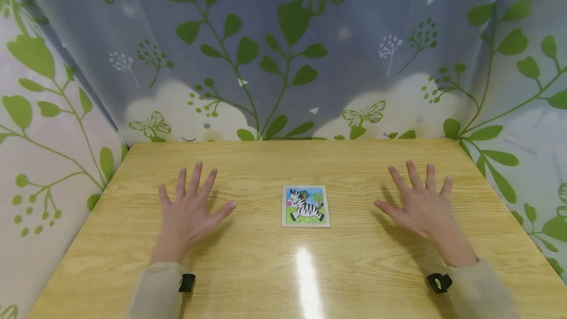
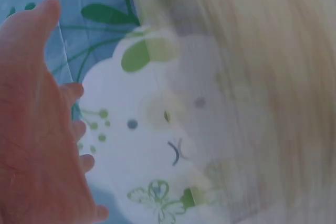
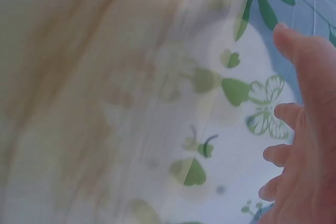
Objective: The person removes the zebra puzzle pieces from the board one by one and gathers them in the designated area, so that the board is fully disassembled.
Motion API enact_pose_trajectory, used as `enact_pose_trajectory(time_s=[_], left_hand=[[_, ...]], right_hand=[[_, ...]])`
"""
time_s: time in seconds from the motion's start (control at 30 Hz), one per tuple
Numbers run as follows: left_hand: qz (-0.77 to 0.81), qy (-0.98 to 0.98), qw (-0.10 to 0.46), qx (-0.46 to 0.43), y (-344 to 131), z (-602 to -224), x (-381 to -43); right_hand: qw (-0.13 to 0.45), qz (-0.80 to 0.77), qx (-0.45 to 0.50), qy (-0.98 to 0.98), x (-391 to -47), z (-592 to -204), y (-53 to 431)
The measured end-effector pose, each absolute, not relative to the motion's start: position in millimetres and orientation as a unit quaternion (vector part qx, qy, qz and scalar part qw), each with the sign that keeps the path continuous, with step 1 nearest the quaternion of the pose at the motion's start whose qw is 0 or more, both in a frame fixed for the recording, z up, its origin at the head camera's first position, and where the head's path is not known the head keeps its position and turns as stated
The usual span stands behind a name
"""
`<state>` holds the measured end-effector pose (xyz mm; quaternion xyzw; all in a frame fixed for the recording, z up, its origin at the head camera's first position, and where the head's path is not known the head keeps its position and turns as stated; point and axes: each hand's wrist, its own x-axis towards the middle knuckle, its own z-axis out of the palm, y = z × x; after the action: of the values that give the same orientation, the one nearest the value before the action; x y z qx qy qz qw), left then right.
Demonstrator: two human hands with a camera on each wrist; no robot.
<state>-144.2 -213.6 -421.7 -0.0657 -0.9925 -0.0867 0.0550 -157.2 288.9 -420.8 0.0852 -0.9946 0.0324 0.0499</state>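
A small square zebra puzzle (image 1: 305, 206) with a pale frame lies flat in the middle of the wooden table (image 1: 248, 260). To its left is my left hand (image 1: 188, 215), palm down, fingers straight and spread, holding nothing. My right hand (image 1: 423, 210) is spread the same way to the right of the puzzle, its thumb pointing toward it. Both hands stand apart from the puzzle and cast shadows on the wood. Each wrist view shows its hand from the thumb side, the left hand (image 2: 42, 124) and the right hand (image 3: 310, 124), with the puzzle out of sight.
A printed curtain (image 1: 266, 63) with leaves, butterflies and clouds rises behind the table's far edge and continues along both sides. Black wrist straps (image 1: 187, 283) sit at the sleeve cuffs. A bright glare (image 1: 306, 279) crosses the near part of the wood.
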Motion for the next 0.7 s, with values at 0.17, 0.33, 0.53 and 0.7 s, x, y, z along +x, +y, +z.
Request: enact_pose_trajectory(time_s=[0.17,0.33,0.53,0.7], left_hand=[[-0.090,-0.990,0.068,-0.089,-194.4,-425.2,-150.3],[-0.119,-0.983,0.067,-0.120,-174.2,-426.4,-154.6],[-0.179,-0.970,0.038,-0.161,-150.5,-423.4,-159.8],[-0.215,-0.961,-0.009,-0.173,-131.8,-424.0,-165.5]], right_hand=[[0.048,0.045,0.108,-0.992,-163.7,-419.5,269.9],[0.044,0.071,0.138,-0.987,-169.7,-419.5,248.5],[0.046,0.142,0.192,-0.970,-176.5,-421.5,221.5],[0.043,0.213,0.240,-0.946,-184.2,-426.8,201.0]])
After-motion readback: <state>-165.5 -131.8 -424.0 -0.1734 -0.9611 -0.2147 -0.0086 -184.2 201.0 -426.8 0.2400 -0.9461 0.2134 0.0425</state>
